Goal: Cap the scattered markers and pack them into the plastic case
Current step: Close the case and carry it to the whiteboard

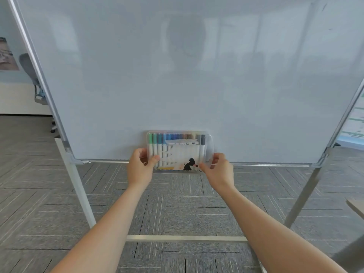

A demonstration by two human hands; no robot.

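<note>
While both arms reach out, the left hand and right hand each grip a side of the clear plastic case, thumbs on the front. It's held up against the bottom edge of the whiteboard, with capped markers lined up inside, over grey carpet.

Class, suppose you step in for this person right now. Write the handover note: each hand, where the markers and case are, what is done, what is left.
Left hand: grips the plastic case at its left edge.
Right hand: pinches its right edge.
Case: held upright in front of the whiteboard, by its lower rail.
Markers: capped, in a row inside; no loose ones in view.
Done: packing, apparently.
Left: check the lid is latched, which cannot be told, and set the case down.
</note>
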